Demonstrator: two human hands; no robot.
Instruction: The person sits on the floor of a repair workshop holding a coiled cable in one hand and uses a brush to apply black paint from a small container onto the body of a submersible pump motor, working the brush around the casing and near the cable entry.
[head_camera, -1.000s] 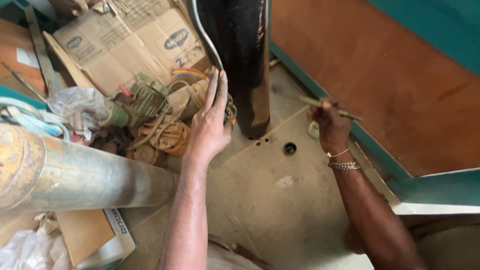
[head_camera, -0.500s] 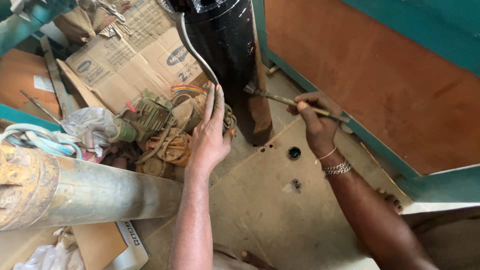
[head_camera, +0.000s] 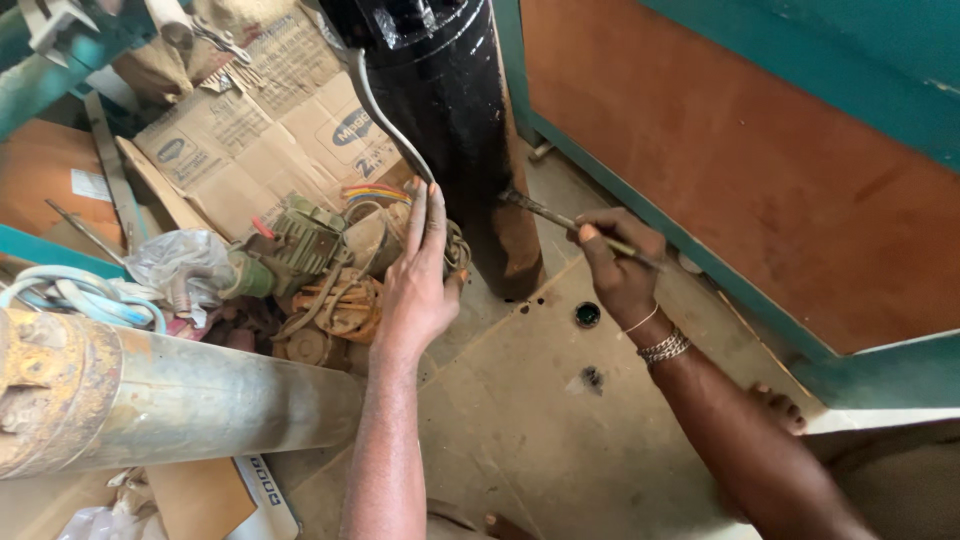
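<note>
A tall cylinder (head_camera: 440, 120), freshly black and glossy with a bare brown patch near its foot, stands upright on the floor. My right hand (head_camera: 620, 265) grips a thin paintbrush (head_camera: 560, 220) whose bristles touch the cylinder's lower right side. My left hand (head_camera: 418, 280) is flat with fingers straight, pressed against the cylinder's lower left beside a grey cable (head_camera: 385, 110) that runs down it.
A rusty grey pipe (head_camera: 170, 400) lies at lower left. Flattened cardboard (head_camera: 250, 140), worn motor parts and wire coils (head_camera: 320, 290) crowd the left. An orange-brown panel with a teal frame (head_camera: 760, 170) closes the right. A small black cap (head_camera: 587, 315) lies on the board floor.
The view has closed in on the cylinder. My right hand has carried the brush leftward until its tip meets the cylinder's lower side. My left hand stays against it.
</note>
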